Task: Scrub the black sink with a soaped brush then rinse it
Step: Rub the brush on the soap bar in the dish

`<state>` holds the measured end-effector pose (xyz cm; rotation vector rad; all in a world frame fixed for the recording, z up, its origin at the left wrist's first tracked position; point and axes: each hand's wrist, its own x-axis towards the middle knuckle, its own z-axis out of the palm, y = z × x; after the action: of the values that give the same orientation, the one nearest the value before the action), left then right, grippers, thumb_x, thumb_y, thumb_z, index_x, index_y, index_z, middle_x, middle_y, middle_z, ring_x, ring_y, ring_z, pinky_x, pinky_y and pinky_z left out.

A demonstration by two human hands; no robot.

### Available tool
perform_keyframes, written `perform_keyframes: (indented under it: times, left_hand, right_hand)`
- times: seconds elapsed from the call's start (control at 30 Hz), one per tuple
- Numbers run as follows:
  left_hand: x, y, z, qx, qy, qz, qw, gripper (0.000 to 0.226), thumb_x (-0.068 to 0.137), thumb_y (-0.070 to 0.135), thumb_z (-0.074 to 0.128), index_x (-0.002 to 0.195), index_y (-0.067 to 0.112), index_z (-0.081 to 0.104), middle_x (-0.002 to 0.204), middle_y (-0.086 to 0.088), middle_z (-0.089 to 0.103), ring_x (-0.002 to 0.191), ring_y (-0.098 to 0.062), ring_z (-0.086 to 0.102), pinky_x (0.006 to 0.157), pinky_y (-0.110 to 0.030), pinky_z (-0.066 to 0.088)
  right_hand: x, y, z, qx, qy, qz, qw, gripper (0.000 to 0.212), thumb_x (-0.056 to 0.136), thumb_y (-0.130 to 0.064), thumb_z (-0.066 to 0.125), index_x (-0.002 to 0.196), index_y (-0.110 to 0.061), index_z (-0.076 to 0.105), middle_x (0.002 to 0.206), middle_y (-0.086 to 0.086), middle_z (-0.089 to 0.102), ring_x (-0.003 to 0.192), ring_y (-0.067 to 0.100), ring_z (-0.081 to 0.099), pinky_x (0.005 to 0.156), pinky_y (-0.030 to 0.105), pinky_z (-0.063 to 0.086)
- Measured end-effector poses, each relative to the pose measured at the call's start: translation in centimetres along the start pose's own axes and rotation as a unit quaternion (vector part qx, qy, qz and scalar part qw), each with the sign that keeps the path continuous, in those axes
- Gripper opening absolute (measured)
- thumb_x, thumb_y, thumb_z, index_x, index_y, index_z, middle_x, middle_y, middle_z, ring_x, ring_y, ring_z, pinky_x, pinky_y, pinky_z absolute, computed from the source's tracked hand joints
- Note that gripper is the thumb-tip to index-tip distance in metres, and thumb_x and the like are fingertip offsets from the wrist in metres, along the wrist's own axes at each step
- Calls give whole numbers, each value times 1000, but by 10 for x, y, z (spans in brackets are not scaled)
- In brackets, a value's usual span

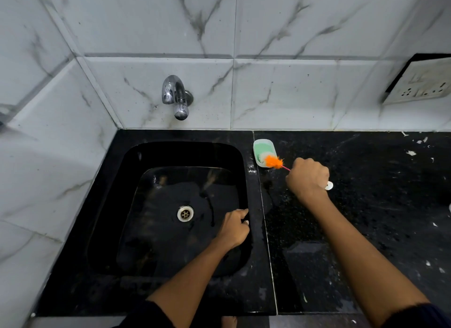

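Note:
The black sink (136, 181) is set into a black counter, with a metal drain (185, 213) in its wet floor. My right hand (308, 178) grips a brush by its handle. The orange bristles (273, 161) dip into a small white soap dish (261, 147) holding green soap, just right of the sink. My left hand (236, 227) rests on the sink's right rim, fingers curled over the edge. A chrome tap (176, 96) sticks out of the wall above the sink; no water is running.
The black stone counter (366, 205) stretches to the right, speckled with white flecks. White marble tiles cover the back and left walls. A socket plate (422, 83) sits on the wall at the far right.

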<state>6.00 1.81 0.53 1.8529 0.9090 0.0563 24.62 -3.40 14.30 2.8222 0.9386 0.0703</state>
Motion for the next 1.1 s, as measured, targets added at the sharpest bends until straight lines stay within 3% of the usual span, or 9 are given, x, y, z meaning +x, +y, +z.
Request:
perform_keyframes:
  times: [0.23,0.47,0.6,0.67,0.77,0.87,0.97,1.1]
  left_hand:
    - [6,-5,2,15,5,-9,1000,31,93,-4,48,121,-8,62,139,-8,56,129,-22,53,97,-14,37]
    - [6,-6,2,9,0,-4,1000,42,95,-1,48,136,0,53,144,-7,52,129,-20,52,98,-15,39]
    - [7,-7,2,3,2,2,1000,44,95,-3,47,138,0,51,141,-8,54,127,-20,53,95,-13,37]
    - [8,-8,2,-2,2,2,1000,45,94,-4,47,139,0,50,140,-8,54,128,-20,53,96,-13,37]
    - [7,-9,3,-3,5,2,1000,46,94,-3,48,139,-1,49,141,-7,54,130,-21,52,102,-18,40]
    - [7,-8,3,-3,3,6,1000,45,94,-2,48,139,0,50,142,-5,52,132,-20,50,103,-17,38]
    - [8,-10,3,-8,0,9,1000,46,94,-2,49,140,2,49,144,-5,52,133,-20,49,106,-19,38]
    - [8,-11,3,-7,6,0,1000,47,95,0,50,142,2,47,147,-8,49,135,-20,47,112,-25,38]
  right_hand:
    - [-9,-20,8,-47,17,-54,997,17,91,-10,49,93,-18,64,84,-2,64,75,18,64,53,27,34]
    - [-2,-11,3,-31,43,-19,998,15,92,-10,49,88,-16,63,79,0,64,70,20,63,53,27,32]
    - [-5,-10,8,-72,35,-38,996,18,92,-9,48,87,-17,63,66,-1,51,60,17,53,51,27,31]
    - [-2,-11,12,-64,18,-43,997,18,92,-9,48,90,-18,64,74,-1,59,66,18,59,53,27,33]
    - [5,-7,22,14,-16,-15,1000,13,90,-17,52,97,-16,63,89,3,66,81,24,65,60,28,37]
    - [9,2,30,171,-52,65,982,22,87,-27,54,98,-10,62,97,10,66,89,32,63,70,33,44]
    - [8,3,38,259,-80,115,956,27,83,-34,53,92,-12,66,96,10,67,85,33,63,75,37,50]
    - [2,2,44,284,-106,121,945,26,84,-35,54,82,-13,66,87,7,65,76,29,61,68,34,49]
